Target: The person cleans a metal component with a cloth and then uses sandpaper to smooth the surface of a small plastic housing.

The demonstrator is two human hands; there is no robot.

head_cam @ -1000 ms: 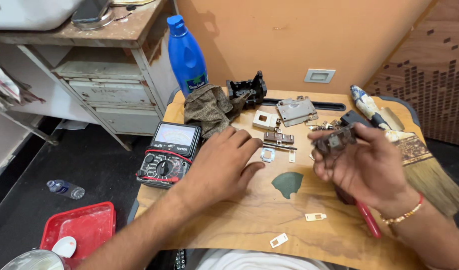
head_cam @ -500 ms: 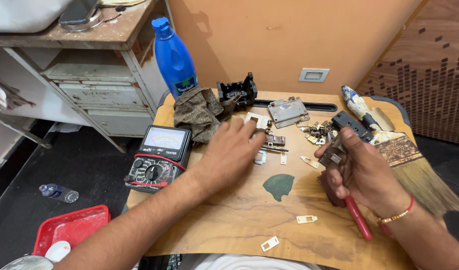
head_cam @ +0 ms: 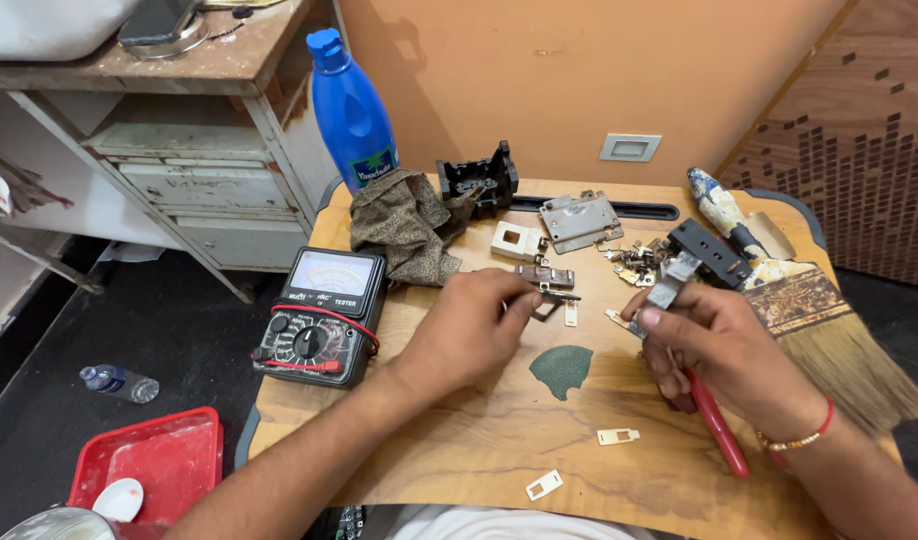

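Two white plastic clips (head_cam: pixel 580 460) lie nearest on the wooden table (head_cam: pixel 459 440). Above them, the left hand (head_cam: pixel 469 330) pinches a small metal part (head_cam: pixel 551 296) at mid-table, fingers closed on it. The right hand (head_cam: pixel 724 345) grips a grey metal piece (head_cam: pixel 664 293) and a red-handled tool (head_cam: pixel 719 432). A multimeter (head_cam: pixel 319 315) sits left, a paintbrush (head_cam: pixel 809 300) right. Farther back: loose brass bits (head_cam: pixel 634 262), a crumpled cloth (head_cam: pixel 404 225), a black housing (head_cam: pixel 477 182), a blue bottle (head_cam: pixel 351 110).
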